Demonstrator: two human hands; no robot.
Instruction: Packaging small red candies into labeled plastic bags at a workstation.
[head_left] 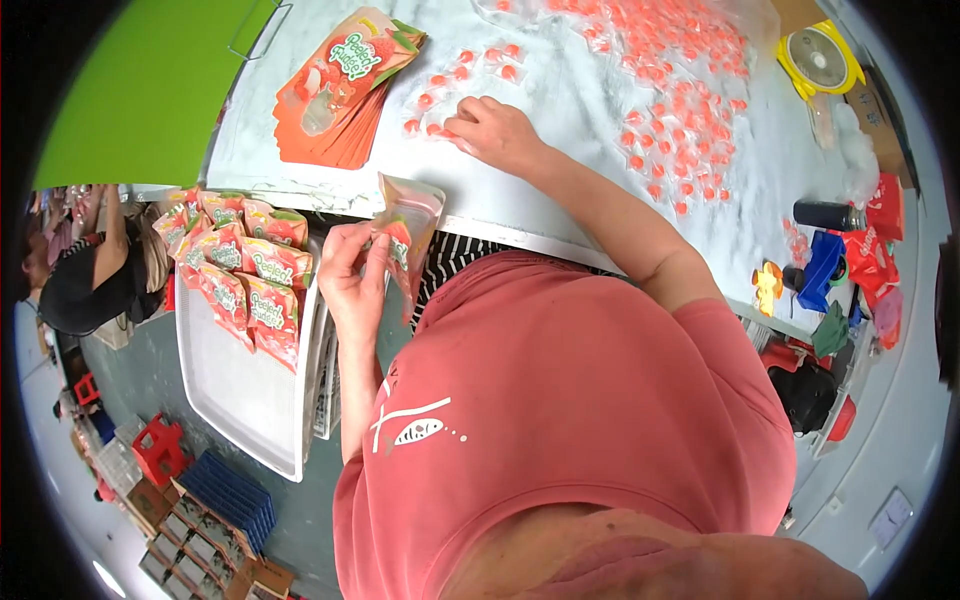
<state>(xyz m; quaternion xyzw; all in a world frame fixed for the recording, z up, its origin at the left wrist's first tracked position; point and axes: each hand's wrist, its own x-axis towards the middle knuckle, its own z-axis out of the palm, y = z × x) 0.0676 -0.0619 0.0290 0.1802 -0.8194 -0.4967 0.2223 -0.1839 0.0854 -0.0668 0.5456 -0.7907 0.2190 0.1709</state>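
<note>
My left hand [352, 272] is closed on the side of a candy pouch [422, 212], held upright at the table's near edge with its mouth upward. The pouch has a clear part and a red printed part. Over the white tabletop, my right hand [497, 132] has its fingers curled down on small wrapped candies [433, 129], partly hidden by the fingertips. More red candies in clear wrappers [462, 72] lie just beyond that hand. To their left is a fanned stack of flat printed pouches [335, 90].
A big heap of wrapped candies [680, 60] spreads across the far right. Filled pouches [270, 262] sit on a white tray [235, 395] at my left. A yellow scale [820, 58], a black bottle [828, 215] and a blue tape dispenser [822, 270] stand on the right.
</note>
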